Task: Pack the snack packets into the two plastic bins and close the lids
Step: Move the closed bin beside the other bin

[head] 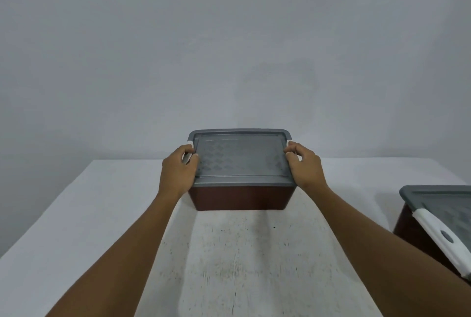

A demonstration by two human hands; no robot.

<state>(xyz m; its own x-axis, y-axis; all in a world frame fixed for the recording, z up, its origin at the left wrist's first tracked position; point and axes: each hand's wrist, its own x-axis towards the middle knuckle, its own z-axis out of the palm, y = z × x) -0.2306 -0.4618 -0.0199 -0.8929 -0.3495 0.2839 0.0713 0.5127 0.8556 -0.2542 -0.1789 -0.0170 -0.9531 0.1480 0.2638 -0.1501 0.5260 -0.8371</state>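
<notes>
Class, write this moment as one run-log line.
left hand, right hand: gripping side latches | centre bin: lid on | second bin: lidded

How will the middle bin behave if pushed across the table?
Likely slides without tipping: the bin is low and wide. Its hard plastic walls probably stay stiff. Weight is unclear; the lid hides the contents.

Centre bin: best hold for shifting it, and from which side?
Take the bin by its short ends, at the white latches flanking the lid, one hand from each side, where the left hand and right hand sit now. It tapers downward, likely giving poorer purchase lower down.
</notes>
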